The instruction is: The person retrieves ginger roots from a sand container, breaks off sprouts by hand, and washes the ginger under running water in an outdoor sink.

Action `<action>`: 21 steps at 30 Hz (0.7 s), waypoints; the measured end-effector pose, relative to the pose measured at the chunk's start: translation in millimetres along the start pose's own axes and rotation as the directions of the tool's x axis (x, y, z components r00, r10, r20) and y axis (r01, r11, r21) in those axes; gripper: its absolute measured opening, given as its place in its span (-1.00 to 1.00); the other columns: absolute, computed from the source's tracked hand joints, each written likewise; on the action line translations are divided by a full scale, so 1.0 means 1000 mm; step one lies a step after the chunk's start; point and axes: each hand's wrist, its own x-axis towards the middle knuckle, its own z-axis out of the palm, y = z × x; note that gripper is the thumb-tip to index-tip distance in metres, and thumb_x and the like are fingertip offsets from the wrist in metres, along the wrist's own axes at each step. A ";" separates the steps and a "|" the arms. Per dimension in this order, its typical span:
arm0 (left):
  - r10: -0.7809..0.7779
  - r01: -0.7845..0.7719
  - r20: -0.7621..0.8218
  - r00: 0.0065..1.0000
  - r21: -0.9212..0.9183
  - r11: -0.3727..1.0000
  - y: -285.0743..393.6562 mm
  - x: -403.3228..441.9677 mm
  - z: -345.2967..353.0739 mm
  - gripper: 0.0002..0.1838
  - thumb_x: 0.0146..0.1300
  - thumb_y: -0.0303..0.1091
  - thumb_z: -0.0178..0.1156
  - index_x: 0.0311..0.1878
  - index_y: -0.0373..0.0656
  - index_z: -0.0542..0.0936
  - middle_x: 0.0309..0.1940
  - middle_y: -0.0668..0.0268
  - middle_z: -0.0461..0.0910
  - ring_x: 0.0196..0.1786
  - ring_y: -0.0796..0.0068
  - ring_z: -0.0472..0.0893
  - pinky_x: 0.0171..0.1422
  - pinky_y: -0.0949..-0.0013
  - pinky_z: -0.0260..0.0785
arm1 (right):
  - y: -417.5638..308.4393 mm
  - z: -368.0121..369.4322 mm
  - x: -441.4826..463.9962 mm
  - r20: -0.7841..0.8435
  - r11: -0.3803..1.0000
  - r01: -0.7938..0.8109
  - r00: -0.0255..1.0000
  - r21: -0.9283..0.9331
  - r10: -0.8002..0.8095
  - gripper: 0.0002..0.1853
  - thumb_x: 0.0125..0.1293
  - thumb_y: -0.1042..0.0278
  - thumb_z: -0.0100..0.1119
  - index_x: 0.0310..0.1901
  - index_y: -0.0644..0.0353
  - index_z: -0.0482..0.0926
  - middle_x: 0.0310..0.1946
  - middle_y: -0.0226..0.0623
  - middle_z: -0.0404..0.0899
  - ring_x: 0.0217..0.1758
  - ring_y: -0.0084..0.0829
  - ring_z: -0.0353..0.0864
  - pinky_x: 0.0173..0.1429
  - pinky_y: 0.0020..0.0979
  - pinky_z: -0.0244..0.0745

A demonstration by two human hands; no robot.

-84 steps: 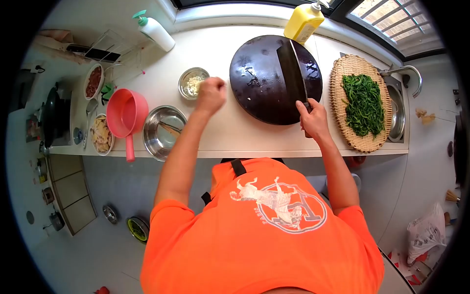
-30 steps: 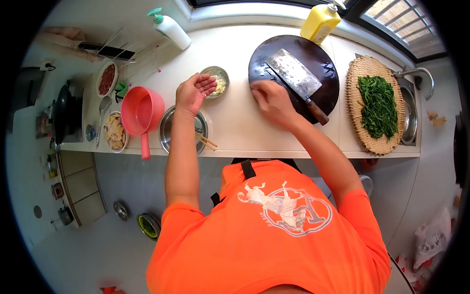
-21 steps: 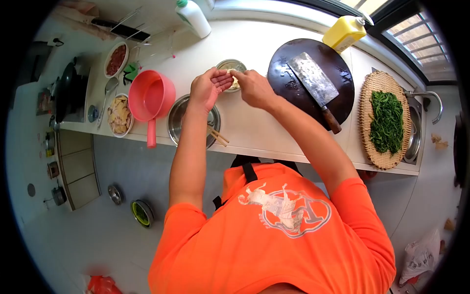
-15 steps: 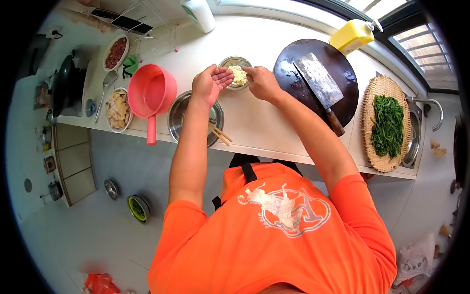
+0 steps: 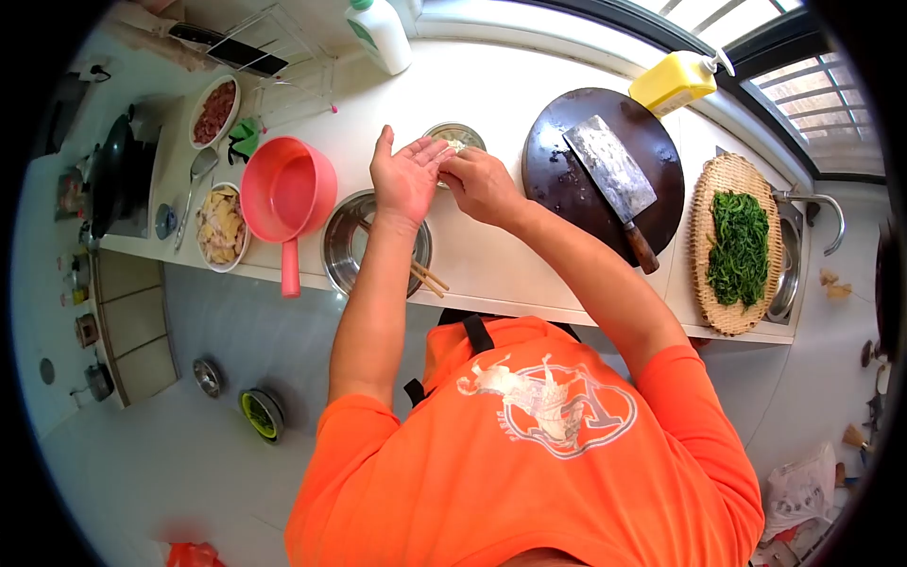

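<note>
My left hand (image 5: 406, 181) is held palm up with its fingers stretched out, just in front of a small metal bowl (image 5: 475, 135). Pale chopped bits, like minced garlic, show in that bowl, partly covered by my hands. Against the left fingertips rests my right hand (image 5: 484, 186), its fingers curled and pressed together; whatever they may hold is hidden. Below my left forearm stands a larger steel bowl (image 5: 337, 248) with wooden chopsticks (image 5: 430, 276) in it. To the right, a cleaver (image 5: 614, 170) lies on a round dark chopping board (image 5: 557, 175).
Left on the counter are a pink long-handled scoop (image 5: 290, 189), a plate of pale slices (image 5: 221, 227), a bowl of chopped meat (image 5: 215, 111) and a spoon (image 5: 194, 184). Right are leafy greens (image 5: 740, 248) on a woven tray (image 5: 704, 236), beside the sink. A yellow pump bottle (image 5: 673, 83) stands behind.
My right hand has moved left and down from the small bowl to the left hand's fingertips. The left palm has turned further up. The view has shifted slightly.
</note>
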 end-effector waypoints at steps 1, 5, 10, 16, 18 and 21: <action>0.007 -0.007 0.006 1.000 0.024 1.000 -0.001 0.001 -0.004 -0.02 0.43 0.23 -0.01 0.40 -0.63 0.03 0.39 -0.44 0.10 0.45 -0.25 0.26 0.55 -0.07 0.16 | 0.002 0.000 0.001 0.025 0.997 0.061 0.998 -0.040 -0.060 -0.92 0.23 0.40 0.23 -0.34 0.21 0.62 -0.38 -0.08 0.63 -0.19 -0.02 0.63 -0.10 -0.05 0.54; -0.009 0.006 0.039 0.999 0.076 0.997 0.003 -0.008 0.001 -0.02 0.41 0.27 -0.01 0.39 -0.59 0.04 0.42 -0.48 0.07 0.44 -0.24 0.27 0.57 -0.02 0.09 | 0.003 0.000 0.007 0.058 0.992 -0.002 0.998 -0.125 0.009 -0.90 0.21 0.38 0.22 -0.36 0.21 0.63 -0.40 -0.10 0.63 -0.23 -0.02 0.63 -0.13 -0.05 0.55; -0.009 0.008 0.094 0.996 0.011 1.000 0.009 -0.014 0.003 0.02 0.41 0.30 -0.03 0.46 -0.54 -0.01 0.42 -0.45 0.10 0.44 -0.18 0.29 0.54 0.02 0.12 | 0.006 0.003 0.019 0.012 0.974 -0.227 0.974 0.015 0.227 -0.87 0.22 0.39 0.20 -0.40 0.23 0.65 -0.40 -0.08 0.62 -0.30 0.01 0.63 -0.16 -0.06 0.53; -0.021 0.014 0.141 0.990 0.050 0.999 0.010 -0.009 -0.009 0.10 0.39 0.34 -0.04 0.53 -0.51 -0.15 0.48 -0.44 -0.02 0.45 -0.15 0.28 0.57 0.03 0.05 | 0.008 0.008 0.023 0.056 0.984 0.041 0.998 -0.172 -0.032 -0.89 0.22 0.40 0.19 -0.41 0.23 0.60 -0.40 -0.08 0.62 -0.28 -0.02 0.63 -0.15 -0.06 0.52; -0.028 0.022 0.146 0.989 0.047 0.999 0.011 -0.010 -0.009 0.11 0.39 0.36 -0.05 0.54 -0.50 -0.18 0.50 -0.43 -0.05 0.45 -0.13 0.29 0.56 0.05 0.06 | 0.009 0.006 0.027 0.089 0.969 0.026 0.996 -0.245 -0.005 -0.89 0.22 0.41 0.19 -0.41 0.23 0.59 -0.40 -0.09 0.62 -0.27 -0.03 0.63 -0.14 -0.07 0.52; -0.020 0.016 0.127 0.992 0.036 0.999 0.015 -0.011 -0.006 0.13 0.38 0.38 -0.06 0.55 -0.48 -0.20 0.51 -0.41 -0.06 0.44 -0.10 0.30 0.54 0.10 0.08 | 0.007 0.006 0.030 0.014 0.989 -0.115 0.993 -0.089 0.117 -0.90 0.21 0.41 0.19 -0.40 0.23 0.59 -0.41 -0.10 0.62 -0.25 -0.03 0.62 -0.13 -0.07 0.52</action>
